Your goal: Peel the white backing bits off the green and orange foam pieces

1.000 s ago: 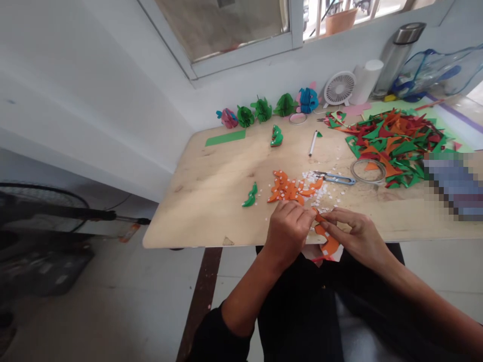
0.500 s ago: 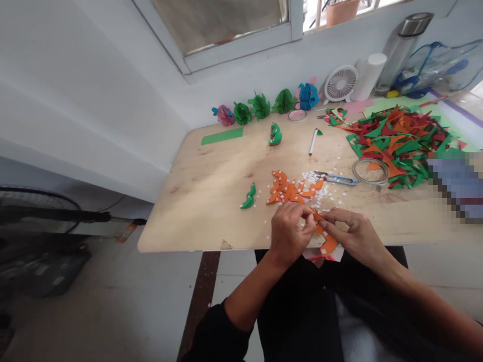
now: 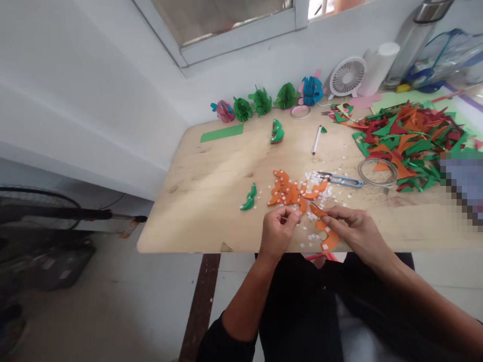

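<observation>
In the head view my right hand (image 3: 356, 231) pinches an orange curved paper cutout (image 3: 317, 209) between thumb and fingers, just above the table's front edge. Below it lies another orange wavy cutout (image 3: 330, 241) with small white squares on it. My left hand (image 3: 277, 231) is closed in a pinch beside the heap of orange cutouts (image 3: 289, 192); what sits between its fingertips is too small to make out. Loose white bits (image 3: 313, 177) are scattered around the heap. A green wavy cutout (image 3: 249, 197) with white squares lies to the left.
Blue thread snips (image 3: 345, 181) and a tape ring (image 3: 378, 172) lie right of the heap. Further right is a pile of paper scraps (image 3: 411, 130). A pen (image 3: 316, 141), green cutouts (image 3: 276, 132) and a green strip (image 3: 222, 133) lie farther back. A small fan (image 3: 347, 76) stands by the wall.
My left hand has drawn away leftward from the right hand, so the fingertips are now apart. My right hand keeps the orange cutout. The camera view has shifted slightly.
</observation>
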{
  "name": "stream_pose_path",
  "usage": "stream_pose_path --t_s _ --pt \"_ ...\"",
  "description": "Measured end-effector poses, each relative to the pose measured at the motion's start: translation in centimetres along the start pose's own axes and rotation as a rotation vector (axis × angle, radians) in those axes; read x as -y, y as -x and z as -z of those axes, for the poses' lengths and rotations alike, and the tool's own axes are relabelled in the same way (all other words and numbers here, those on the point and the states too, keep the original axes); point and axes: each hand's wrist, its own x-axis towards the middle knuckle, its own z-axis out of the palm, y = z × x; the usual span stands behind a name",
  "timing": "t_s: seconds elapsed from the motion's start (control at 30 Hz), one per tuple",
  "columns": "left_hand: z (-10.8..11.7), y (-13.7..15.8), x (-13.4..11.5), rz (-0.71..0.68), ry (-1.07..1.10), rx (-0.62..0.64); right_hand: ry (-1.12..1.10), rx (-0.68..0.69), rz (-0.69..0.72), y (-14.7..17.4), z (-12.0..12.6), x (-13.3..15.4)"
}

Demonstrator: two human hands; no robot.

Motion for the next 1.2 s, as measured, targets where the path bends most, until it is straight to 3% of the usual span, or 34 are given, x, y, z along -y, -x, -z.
stream_pose_path --t_s 0.1,0.23,0.47,0.63,0.83,0.97,1.13,1.2 --pt "0.7 0.5 0.9 -0.086 -0.191 -0.027 -0.067 -0.078 -0.005 -0.4 -0.2 -0.6" --pt "0.7 0.9 1.5 -0.101 -0.245 -0.087 -0.116 -0.129 -0.006 -1.0 -0.5 -1.1" --pt "-1.6 0.6 0.1 0.146 0.282 0.127 -0.038 -0.149 0.118 -1.4 -0.9 -0.6" --pt "-2.7 0.3 -0.6 0.256 0.491 0.109 -0.056 -0.156 0.163 -1.3 -0.9 -0.3" --pt "-2.1 0.5 -1.1 0.176 0.481 0.020 -0.308 0.003 0.026 -1.0 -0.4 0.4" --pt "-2.2 0.5 -1.2 0.121 0.448 -0.023 -0.342 0.117 -0.047 -0.8 -0.5 0.8" --pt "-2.9 0.6 -0.6 0.088 0.370 -0.021 -0.344 0.078 -0.075 -0.6 -0.9 0.8" --pt "-2.9 0.9 -0.2 -0.015 0.243 -0.077 -0.331 0.041 -0.050 -0.6 -1.0 0.3"
